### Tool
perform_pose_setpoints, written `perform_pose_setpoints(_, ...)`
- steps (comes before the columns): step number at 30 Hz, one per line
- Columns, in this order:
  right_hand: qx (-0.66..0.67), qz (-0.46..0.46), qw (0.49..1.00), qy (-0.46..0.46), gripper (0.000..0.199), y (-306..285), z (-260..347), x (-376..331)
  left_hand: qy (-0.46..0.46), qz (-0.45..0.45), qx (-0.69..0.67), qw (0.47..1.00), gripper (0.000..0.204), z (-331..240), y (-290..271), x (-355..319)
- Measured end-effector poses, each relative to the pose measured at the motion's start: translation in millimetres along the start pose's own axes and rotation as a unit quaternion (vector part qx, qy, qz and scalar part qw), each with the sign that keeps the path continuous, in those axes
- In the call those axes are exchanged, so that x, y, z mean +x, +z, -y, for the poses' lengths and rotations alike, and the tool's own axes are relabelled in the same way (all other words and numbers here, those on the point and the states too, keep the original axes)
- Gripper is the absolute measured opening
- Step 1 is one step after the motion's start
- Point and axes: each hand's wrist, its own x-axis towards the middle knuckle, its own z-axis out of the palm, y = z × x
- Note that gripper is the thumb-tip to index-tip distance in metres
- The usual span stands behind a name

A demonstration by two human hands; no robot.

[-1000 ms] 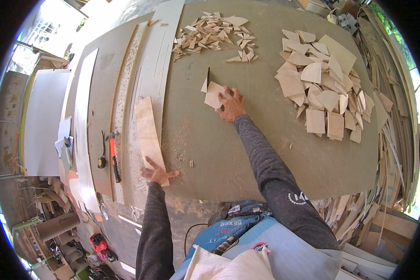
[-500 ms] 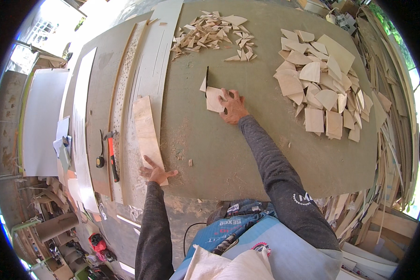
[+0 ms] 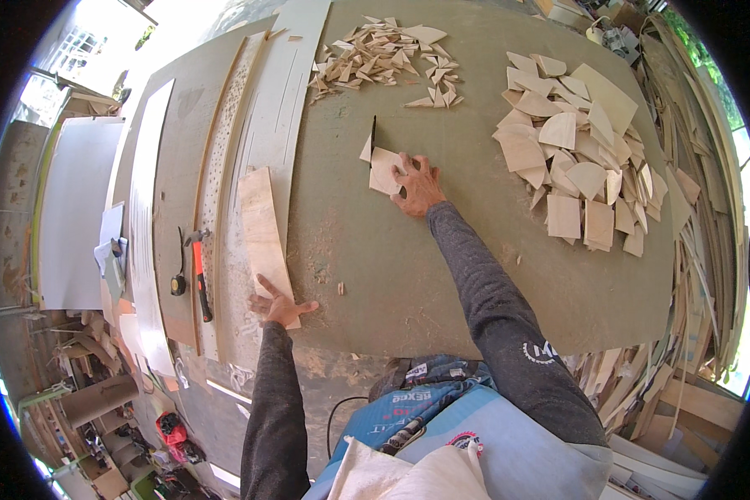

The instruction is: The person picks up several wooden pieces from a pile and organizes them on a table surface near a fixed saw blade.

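Note:
My right hand (image 3: 419, 183) presses a small pale plywood piece (image 3: 384, 171) to the table with bent, spread fingers. The piece's far-left corner meets a thin dark saw blade (image 3: 373, 133) standing up through the tabletop. Left of the blade lies a small pointed offcut (image 3: 366, 149). My left hand (image 3: 280, 304) rests with fingers spread on the near end of a long plywood strip (image 3: 262, 221); the thumb points right, off the strip.
Small pointed offcuts (image 3: 383, 58) are heaped at the far side of the saw table (image 3: 408, 275). A larger pile of curved plywood pieces (image 3: 571, 154) lies at right. To the left are a slotted white board (image 3: 275, 108), a hammer (image 3: 200, 275) and a tape measure (image 3: 177, 285).
The plywood piece under my right hand has turned slightly clockwise against the blade. My left hand stays on the strip. The whole view has shifted a little.

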Motion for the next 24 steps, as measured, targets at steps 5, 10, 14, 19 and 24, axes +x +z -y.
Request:
perform_pose_setpoints(5, 0.009, -0.020, 0.999, 0.032, 0.067, 0, 7, 4, 0.002, 0.001, -0.001, 1.000, 0.167, -1, -2, -1)
perform_pose_setpoints(10, -0.009, 0.011, 1.000, 0.007, 0.067, -7, 3, 0, -0.001, -0.007, -0.005, 1.000, 0.167, 0, 0, -1)
perform_pose_setpoints(14, -0.004, 0.009, 1.000, -0.006, 0.066, -1, 0, -8, 0.000, -0.006, -0.006, 1.000, 0.167, -1, 0, -1)
perform_pose_setpoints(19, 0.007, 0.004, 1.000, 0.000, 0.067, -1, 1, -7, 0.000, 0.003, -0.007, 1.000, 0.167, -2, -3, -3)
perform_pose_setpoints(24, 0.002, -0.015, 1.000, 0.019, 0.067, -3, 8, -4, -0.007, 0.003, -0.013, 1.000, 0.166, -3, -3, -5)
